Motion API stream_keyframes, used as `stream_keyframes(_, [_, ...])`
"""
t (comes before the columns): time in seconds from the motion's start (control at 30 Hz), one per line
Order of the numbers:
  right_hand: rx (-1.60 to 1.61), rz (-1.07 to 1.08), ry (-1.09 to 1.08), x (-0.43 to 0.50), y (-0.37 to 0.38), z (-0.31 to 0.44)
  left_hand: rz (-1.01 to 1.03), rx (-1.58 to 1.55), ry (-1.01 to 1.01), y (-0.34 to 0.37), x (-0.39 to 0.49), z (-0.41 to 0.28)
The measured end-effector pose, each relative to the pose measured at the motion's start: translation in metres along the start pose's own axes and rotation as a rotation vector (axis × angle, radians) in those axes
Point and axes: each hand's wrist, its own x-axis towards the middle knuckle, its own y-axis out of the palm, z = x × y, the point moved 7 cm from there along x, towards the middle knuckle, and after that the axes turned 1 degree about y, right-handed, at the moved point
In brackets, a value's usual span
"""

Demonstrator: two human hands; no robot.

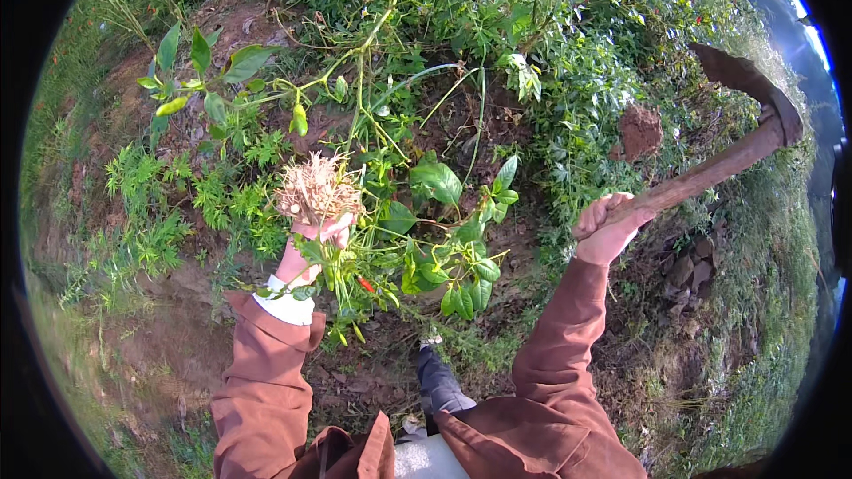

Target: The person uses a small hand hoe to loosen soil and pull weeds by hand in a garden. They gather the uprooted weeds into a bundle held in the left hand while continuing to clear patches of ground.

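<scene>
My left hand (326, 229) is closed around a plant bundle. A pale, tangled clump of roots (318, 189) sticks up above the fist, and green stems (339, 273) hang below it. Leafy chili pepper branches (363, 60) surround that hand, bearing green pods and a red chili pepper (365, 285); which of them belong to the bundle I cannot tell. My right hand (611, 223) grips the wooden handle of a hoe (705, 163). Raised to the right, the hoe has its curved, soil-coloured metal blade (745, 80) at the upper right, apart from the plants.
A reddish clod of soil (640, 133) shows between the hoe and the foliage; whether it rests on anything is unclear. Dense weeds (572, 100) cover the slope. Stones (689, 273) lie at the right. My leg (439, 379) stands on bare earth (359, 386).
</scene>
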Motion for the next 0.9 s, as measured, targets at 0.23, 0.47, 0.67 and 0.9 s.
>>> stream_keyframes(0.23, [-0.118, -0.208, 0.713, -0.007, 0.000, -0.237, -0.046, 0.128, -0.092, 0.020, 0.011, 0.013])
stream_keyframes(0.47, [0.089, -0.017, 1.019, 0.016, -0.003, -0.268, -0.107, 0.045, -0.106, -0.015, -0.021, -0.004])
stream_keyframes(0.67, [0.208, -0.007, 1.088, 0.042, 0.005, -0.252, -0.177, -0.005, -0.051, -0.011, -0.014, -0.013])
stream_keyframes(0.9, [0.480, -0.078, 1.046, 0.020, 0.040, -0.241, -0.222, 0.138, -0.154, 0.006, -0.023, -0.026])
